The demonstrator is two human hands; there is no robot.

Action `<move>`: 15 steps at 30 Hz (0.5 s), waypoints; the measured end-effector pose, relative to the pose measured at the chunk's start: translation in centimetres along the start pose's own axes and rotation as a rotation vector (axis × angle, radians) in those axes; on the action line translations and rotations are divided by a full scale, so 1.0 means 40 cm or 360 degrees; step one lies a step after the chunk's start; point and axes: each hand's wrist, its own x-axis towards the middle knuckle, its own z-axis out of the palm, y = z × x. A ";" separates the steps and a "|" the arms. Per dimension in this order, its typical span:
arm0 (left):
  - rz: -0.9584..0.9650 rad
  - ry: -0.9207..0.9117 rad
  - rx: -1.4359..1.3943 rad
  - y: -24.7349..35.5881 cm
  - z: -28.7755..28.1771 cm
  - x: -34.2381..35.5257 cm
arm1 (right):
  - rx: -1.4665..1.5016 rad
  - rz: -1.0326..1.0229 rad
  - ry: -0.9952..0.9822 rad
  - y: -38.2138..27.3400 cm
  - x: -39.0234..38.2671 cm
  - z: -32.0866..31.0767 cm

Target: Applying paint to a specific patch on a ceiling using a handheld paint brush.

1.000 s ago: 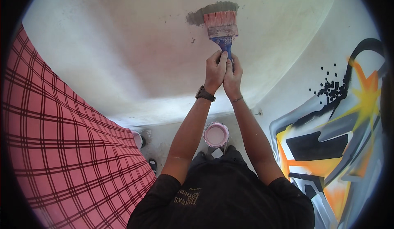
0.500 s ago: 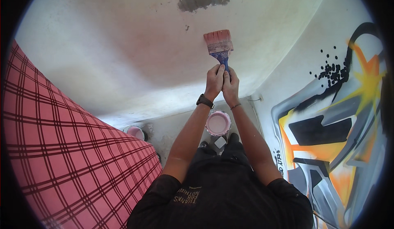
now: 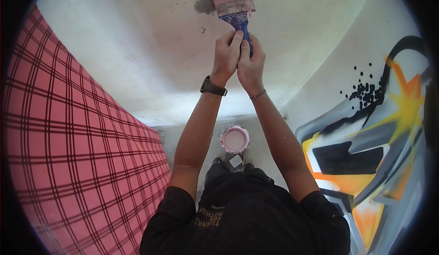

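Fingers (image 3: 225, 39) wrapped round blue-handled paintbrush (image 3: 236, 10), left hand (image 3: 227, 57) against right hand (image 3: 251, 66).

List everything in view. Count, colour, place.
paintbrush: 1, blue handle, reddish bristles, held at top centre
wall: 1, off-white, ahead
patch: 1, grey, on that wall, partly behind the brush
plaid surface: 1, pink with dark lines, far left
graffiti: 1, black, grey, orange and yellow, right wall
paint bucket: 1, pink and whitish, floor, between the forearms
small square object: 1, whitish, just nearer than the bucket
floor: 1, grey, below
wristwatch: 1, dark, left wrist
bracelet: 1, dark, right wrist
T-shirt: 1, black, bottom centre
forearms: 2, bare
left hand: 1, bare, on brush handle
right hand: 1, bare, on brush handle
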 end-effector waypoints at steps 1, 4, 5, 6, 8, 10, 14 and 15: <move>0.0033 0.0054 0.0029 -0.016 0.003 -0.007 | -0.0049 0.0015 -0.0008 0.013 -0.004 -0.004; 0.0029 0.0104 0.0155 -0.065 0.003 -0.001 | -0.0138 0.0026 -0.0065 0.074 0.004 -0.035; -0.0010 0.0078 0.0248 -0.081 -0.001 -0.012 | -0.0182 0.0018 -0.0098 0.089 -0.004 -0.049; -0.0050 0.0093 0.0255 -0.099 0.000 -0.022 | -0.0185 0.0060 -0.0108 0.104 -0.017 -0.062; -0.0137 0.0014 0.0152 -0.133 0.004 -0.013 | -0.0143 0.0284 -0.0140 0.131 -0.014 -0.078; -0.0187 0.0018 0.0134 -0.173 0.006 -0.031 | -0.0159 0.0324 -0.0126 0.157 -0.035 -0.092; -0.0172 0.0029 0.0193 -0.249 0.004 -0.064 | -0.0215 0.0337 -0.0098 0.209 -0.081 -0.112; -0.0126 0.0043 0.0245 -0.265 0.005 -0.074 | -0.0213 0.0372 -0.0092 0.224 -0.093 -0.117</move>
